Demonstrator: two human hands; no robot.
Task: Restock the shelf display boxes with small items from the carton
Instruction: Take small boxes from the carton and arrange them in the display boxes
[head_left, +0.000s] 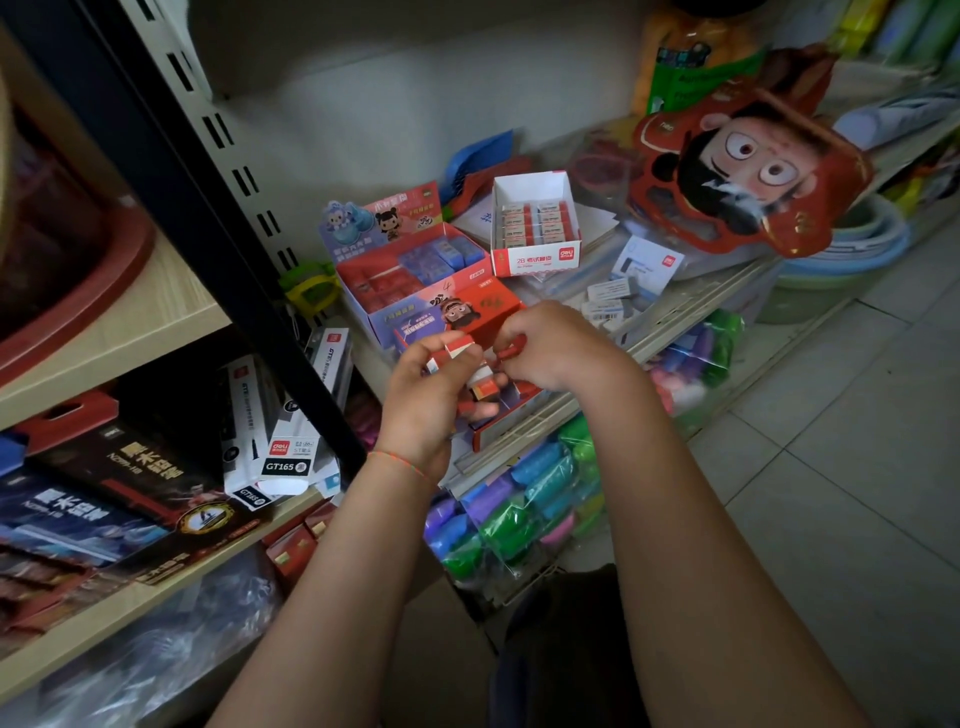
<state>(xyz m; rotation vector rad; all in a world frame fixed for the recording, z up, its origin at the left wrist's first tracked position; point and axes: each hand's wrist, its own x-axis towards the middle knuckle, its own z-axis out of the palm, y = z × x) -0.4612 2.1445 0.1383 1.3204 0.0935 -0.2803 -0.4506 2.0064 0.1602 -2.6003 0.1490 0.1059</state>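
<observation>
My left hand grips a few small red-and-white eraser packs, with one small pack sticking out below its fingers. My right hand pinches a small red item just right of them. Both hands hover over a red carton printed with a cartoon figure, at the shelf's front edge. Behind it stands a red-and-blue display box with red and blue erasers in it. A white display box with rows of white erasers stands further back.
Loose white erasers and a small white box lie on the shelf to the right. A large red cartoon-face bag stands behind. Pen boxes fill the left shelves past a dark upright post. Coloured packets hang below.
</observation>
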